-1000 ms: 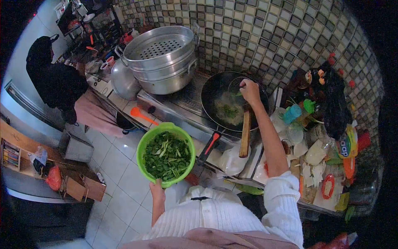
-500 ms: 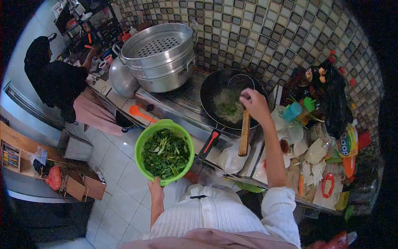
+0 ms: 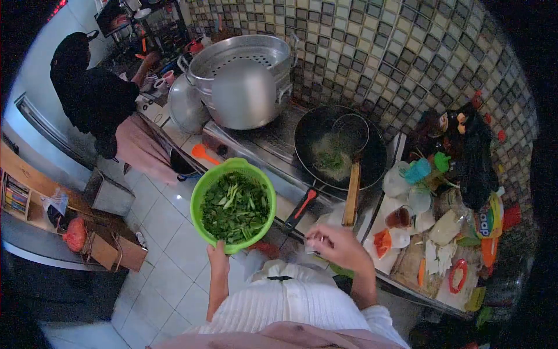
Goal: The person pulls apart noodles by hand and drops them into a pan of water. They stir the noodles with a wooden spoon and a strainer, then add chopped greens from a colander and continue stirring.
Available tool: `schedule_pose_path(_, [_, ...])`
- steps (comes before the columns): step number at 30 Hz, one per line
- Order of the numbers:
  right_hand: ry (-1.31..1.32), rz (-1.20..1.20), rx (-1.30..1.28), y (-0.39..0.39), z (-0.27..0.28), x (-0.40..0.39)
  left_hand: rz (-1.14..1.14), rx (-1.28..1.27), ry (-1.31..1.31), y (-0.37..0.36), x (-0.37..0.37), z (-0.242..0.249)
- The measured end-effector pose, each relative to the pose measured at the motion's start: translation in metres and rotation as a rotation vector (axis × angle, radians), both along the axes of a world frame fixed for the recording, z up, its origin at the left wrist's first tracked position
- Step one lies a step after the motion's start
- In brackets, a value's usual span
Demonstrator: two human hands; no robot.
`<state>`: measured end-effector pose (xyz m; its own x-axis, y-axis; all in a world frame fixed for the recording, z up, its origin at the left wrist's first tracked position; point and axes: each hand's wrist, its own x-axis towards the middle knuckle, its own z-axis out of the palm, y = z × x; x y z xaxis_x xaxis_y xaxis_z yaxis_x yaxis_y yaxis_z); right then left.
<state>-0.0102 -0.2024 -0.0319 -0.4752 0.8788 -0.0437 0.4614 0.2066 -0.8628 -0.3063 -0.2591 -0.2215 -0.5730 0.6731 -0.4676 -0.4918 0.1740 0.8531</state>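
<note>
My left hand (image 3: 217,256) is closed on the near rim of a bright green plastic colander (image 3: 197,189), holding it up in front of my body. Chopped leafy greens (image 3: 232,212) fill it, with paler cut stems on top. To the right of the colander, my right hand (image 3: 343,247) hangs in front of the counter edge, loosely curled; motion smears its fingers, and I cannot make out anything in them. Beyond it, a dark wok (image 3: 308,125) sits on the stove with some greens (image 3: 330,160) in it. A wire skimmer with a wooden handle (image 3: 352,195) rests in the wok.
A large metal steamer pot (image 3: 244,99) stands left of the wok, its lid (image 3: 186,107) leaning alongside. An orange ladle (image 3: 204,154) and a black-and-red handle (image 3: 301,210) project over the counter edge. Cups, bags and a cutting board (image 3: 410,264) crowd the right. Another person (image 3: 96,93) works at far left.
My right hand has come back from over the wok, down and toward the colander. The left hand keeps its grip on the colander. The view has shifted slightly.
</note>
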Motion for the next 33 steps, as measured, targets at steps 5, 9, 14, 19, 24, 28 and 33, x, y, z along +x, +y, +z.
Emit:
schedule_pose_path(5, [0.045, 0.107, -0.200, -0.016, -0.031, -0.015, 0.028, -0.026, 0.000, -0.010, -0.011, 0.003])
schedule_pose_path(9, [0.044, 0.256, -0.204, -0.025, -0.045, -0.039, 0.016, -0.023, 0.027, -0.019, -0.033, -0.011])
schedule_pose_path(14, [0.028, 0.307, -0.221, -0.025, -0.057, -0.084, 0.037, -0.034, -0.046, -0.017, -0.057, -0.025])
schedule_pose_path(19, [0.163, 0.253, -0.236, -0.021, -0.066, -0.125, 0.051, -0.043, -0.050, -0.012, -0.077, -0.012])
schedule_pose_path(24, [0.086, 0.284, -0.203, -0.021, -0.100, -0.155, 0.032, -0.066, 0.015, -0.012, -0.099, -0.008])
schedule_pose_path(28, [0.057, 0.223, -0.195, -0.023, -0.123, -0.173, 0.005, -0.089, 0.028, -0.003, -0.116, -0.006])
schedule_pose_path(33, [0.087, 0.134, -0.139, -0.031, -0.146, -0.185, -0.152, -0.189, 0.113, 0.010, -0.125, -0.002])
